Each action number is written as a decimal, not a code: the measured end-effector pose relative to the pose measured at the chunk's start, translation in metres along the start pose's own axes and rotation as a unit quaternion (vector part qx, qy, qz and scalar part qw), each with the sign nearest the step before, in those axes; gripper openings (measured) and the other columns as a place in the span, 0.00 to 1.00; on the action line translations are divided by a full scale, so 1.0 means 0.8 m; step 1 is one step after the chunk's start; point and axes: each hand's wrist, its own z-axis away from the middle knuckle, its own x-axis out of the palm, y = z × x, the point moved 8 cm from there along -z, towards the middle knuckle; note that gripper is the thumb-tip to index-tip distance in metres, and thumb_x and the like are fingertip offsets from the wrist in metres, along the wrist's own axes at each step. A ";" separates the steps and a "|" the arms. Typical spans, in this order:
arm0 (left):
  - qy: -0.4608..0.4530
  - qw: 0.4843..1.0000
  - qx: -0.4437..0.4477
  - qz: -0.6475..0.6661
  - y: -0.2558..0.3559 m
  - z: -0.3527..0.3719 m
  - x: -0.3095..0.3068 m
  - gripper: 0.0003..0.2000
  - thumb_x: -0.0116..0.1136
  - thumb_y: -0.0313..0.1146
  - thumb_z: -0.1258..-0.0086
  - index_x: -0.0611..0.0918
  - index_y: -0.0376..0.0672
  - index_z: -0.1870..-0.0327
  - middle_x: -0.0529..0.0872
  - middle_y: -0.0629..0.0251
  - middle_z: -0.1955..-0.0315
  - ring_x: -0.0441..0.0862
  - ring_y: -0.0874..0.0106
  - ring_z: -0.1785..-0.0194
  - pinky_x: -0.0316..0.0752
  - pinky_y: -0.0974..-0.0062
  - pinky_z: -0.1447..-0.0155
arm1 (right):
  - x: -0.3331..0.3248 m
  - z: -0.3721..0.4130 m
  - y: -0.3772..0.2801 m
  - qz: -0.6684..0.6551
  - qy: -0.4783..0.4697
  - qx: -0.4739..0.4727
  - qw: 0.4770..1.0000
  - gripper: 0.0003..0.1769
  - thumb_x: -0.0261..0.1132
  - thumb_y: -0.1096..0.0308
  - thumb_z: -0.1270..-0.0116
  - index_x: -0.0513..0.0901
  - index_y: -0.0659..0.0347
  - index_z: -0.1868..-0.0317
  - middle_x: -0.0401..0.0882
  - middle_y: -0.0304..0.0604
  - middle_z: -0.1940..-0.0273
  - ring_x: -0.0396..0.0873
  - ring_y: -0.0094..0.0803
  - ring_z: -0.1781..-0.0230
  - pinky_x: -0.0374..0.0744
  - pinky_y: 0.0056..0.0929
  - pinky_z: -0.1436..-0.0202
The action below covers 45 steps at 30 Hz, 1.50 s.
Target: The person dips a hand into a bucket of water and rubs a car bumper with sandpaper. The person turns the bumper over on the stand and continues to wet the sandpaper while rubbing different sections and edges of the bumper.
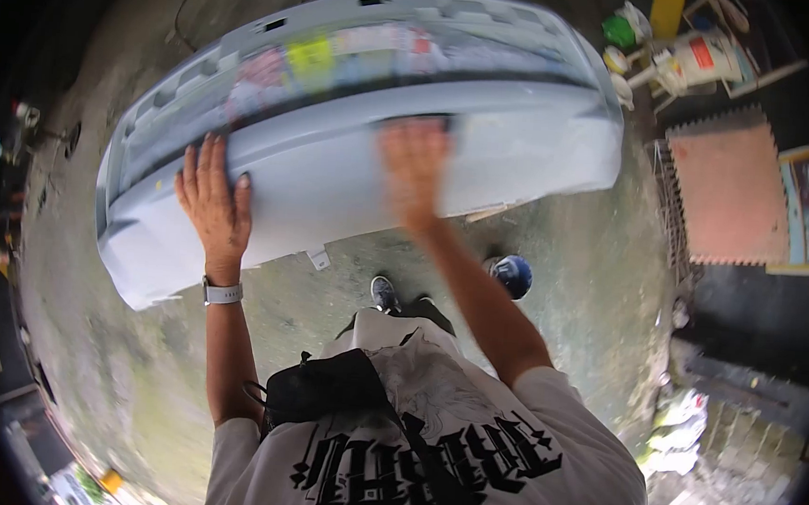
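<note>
A grey car bumper [315, 185] lies across the floor in front of me, its surface pale and matt. My left hand [211, 197] rests flat on its left part, fingers stretched out, a watch [222, 292] on the wrist. Motion smears my right hand [414, 169], which presses flat near the middle of the bumper. From under its fingertips shows the edge of a dark flat piece [446, 121] that looks like sandpaper; the rest of it is hidden by the fingers. Printed paper and a yellow patch [311, 57] show, blurred, in the bumper's long opening.
A dark blue round object [512, 276] stands on the concrete floor [345, 291] near my feet. To the right are a reddish foam mat [726, 186] and a white container [704, 62]. A green bag [619, 30] lies at the top right.
</note>
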 end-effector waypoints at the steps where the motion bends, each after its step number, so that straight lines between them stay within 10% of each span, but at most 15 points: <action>1: -0.004 1.000 0.021 0.003 0.003 0.000 0.005 0.28 0.46 0.48 0.19 0.69 0.45 0.23 0.70 0.60 0.24 0.59 0.53 0.19 0.45 0.46 0.19 | 0.034 0.000 -0.061 -0.060 0.005 -0.057 0.997 0.33 0.53 0.69 0.31 0.72 0.49 0.24 0.59 0.38 0.18 0.49 0.45 0.15 0.41 0.61 0.15; 5: -0.002 1.000 0.011 0.002 -0.011 -0.002 0.008 0.28 0.40 0.49 0.17 0.68 0.47 0.22 0.69 0.61 0.23 0.59 0.53 0.19 0.45 0.46 0.19 | 0.043 -0.021 -0.154 -0.003 -0.008 -0.148 0.989 0.27 0.55 0.66 0.30 0.81 0.45 0.32 0.70 0.33 0.24 0.62 0.37 0.20 0.59 0.49 0.18; 10: -0.011 1.000 0.017 -0.013 -0.016 0.000 0.010 0.30 0.40 0.53 0.17 0.66 0.48 0.20 0.68 0.61 0.22 0.58 0.54 0.19 0.44 0.47 0.18 | -0.050 0.022 0.029 0.112 0.039 -0.177 0.977 0.26 0.56 0.69 0.27 0.80 0.44 0.29 0.66 0.36 0.22 0.55 0.42 0.17 0.55 0.57 0.17; 14: 0.001 1.000 0.017 -0.026 -0.014 0.001 0.012 0.32 0.42 0.56 0.18 0.65 0.48 0.20 0.68 0.62 0.23 0.58 0.55 0.19 0.44 0.47 0.19 | -0.123 0.052 0.146 0.144 0.036 -0.009 0.989 0.28 0.51 0.64 0.21 0.70 0.51 0.23 0.60 0.44 0.19 0.52 0.47 0.16 0.53 0.59 0.18; 16: 0.003 0.999 0.024 -0.033 -0.012 0.000 0.014 0.32 0.42 0.57 0.18 0.65 0.48 0.20 0.68 0.62 0.23 0.58 0.55 0.19 0.45 0.47 0.19 | -0.118 0.052 0.127 0.123 0.161 0.053 0.978 0.31 0.50 0.60 0.20 0.63 0.54 0.19 0.58 0.46 0.18 0.51 0.48 0.16 0.52 0.58 0.17; 19: 0.008 0.999 0.039 -0.034 -0.013 0.000 0.015 0.33 0.43 0.58 0.19 0.65 0.47 0.20 0.69 0.62 0.23 0.59 0.55 0.19 0.46 0.48 0.20 | -0.008 0.051 0.019 0.000 0.074 -0.003 0.997 0.30 0.47 0.63 0.20 0.65 0.49 0.20 0.52 0.37 0.15 0.40 0.42 0.13 0.36 0.64 0.17; 23: 0.022 0.998 0.059 -0.019 -0.011 -0.002 0.012 0.35 0.45 0.60 0.20 0.65 0.47 0.20 0.69 0.62 0.24 0.60 0.53 0.20 0.46 0.48 0.20 | 0.053 0.051 -0.126 -0.040 -0.041 -0.151 0.987 0.29 0.57 0.67 0.28 0.75 0.41 0.26 0.67 0.30 0.22 0.58 0.33 0.18 0.50 0.48 0.15; 25: 0.012 0.998 0.060 -0.035 -0.013 -0.001 0.012 0.35 0.46 0.60 0.20 0.64 0.46 0.20 0.69 0.61 0.24 0.60 0.53 0.20 0.47 0.47 0.20 | 0.043 0.055 -0.105 0.006 -0.014 -0.221 0.975 0.25 0.58 0.65 0.29 0.80 0.40 0.32 0.74 0.30 0.28 0.63 0.33 0.21 0.59 0.44 0.17; 29: 0.011 0.997 0.063 -0.035 -0.008 -0.002 0.009 0.36 0.47 0.60 0.21 0.64 0.46 0.20 0.69 0.60 0.24 0.59 0.53 0.20 0.46 0.47 0.20 | -0.043 0.088 0.109 0.133 -0.119 0.004 0.984 0.34 0.59 0.73 0.33 0.74 0.46 0.26 0.67 0.42 0.23 0.60 0.50 0.20 0.58 0.57 0.19; 30: 0.016 0.998 0.062 -0.027 -0.006 -0.003 0.007 0.37 0.48 0.61 0.22 0.64 0.46 0.20 0.69 0.60 0.24 0.59 0.53 0.20 0.46 0.47 0.20 | -0.078 0.106 0.157 0.162 0.049 -0.037 0.985 0.37 0.58 0.73 0.32 0.68 0.48 0.21 0.60 0.44 0.19 0.52 0.54 0.17 0.56 0.60 0.19; 36: 0.031 0.996 0.074 -0.041 -0.004 0.002 0.006 0.40 0.54 0.63 0.26 0.65 0.45 0.21 0.70 0.60 0.25 0.61 0.53 0.21 0.48 0.48 0.21 | -0.018 0.098 0.044 0.125 0.172 0.074 0.974 0.36 0.45 0.66 0.19 0.45 0.50 0.15 0.45 0.46 0.15 0.43 0.38 0.14 0.46 0.55 0.15; 39: 0.048 0.992 0.105 -0.047 -0.007 0.000 0.007 0.43 0.57 0.64 0.29 0.65 0.44 0.21 0.70 0.59 0.25 0.62 0.52 0.21 0.49 0.48 0.21 | 0.104 0.115 -0.094 0.043 0.064 -0.012 0.997 0.28 0.56 0.65 0.28 0.78 0.45 0.28 0.65 0.35 0.21 0.51 0.39 0.15 0.48 0.53 0.15; 42: 0.060 0.990 0.119 -0.039 -0.002 0.002 0.005 0.45 0.60 0.66 0.32 0.66 0.44 0.21 0.70 0.58 0.25 0.61 0.52 0.21 0.49 0.48 0.21 | 0.103 0.124 -0.139 0.019 0.071 -0.130 0.989 0.26 0.56 0.64 0.28 0.78 0.43 0.29 0.70 0.31 0.25 0.59 0.37 0.19 0.57 0.54 0.17; 45: 0.084 0.983 0.152 -0.055 0.000 -0.003 -0.001 0.43 0.61 0.63 0.31 0.67 0.42 0.22 0.71 0.55 0.25 0.65 0.52 0.22 0.54 0.51 0.22 | 0.091 0.167 -0.007 0.069 -0.072 -0.015 0.995 0.33 0.60 0.73 0.31 0.73 0.44 0.25 0.64 0.34 0.20 0.53 0.40 0.16 0.49 0.56 0.15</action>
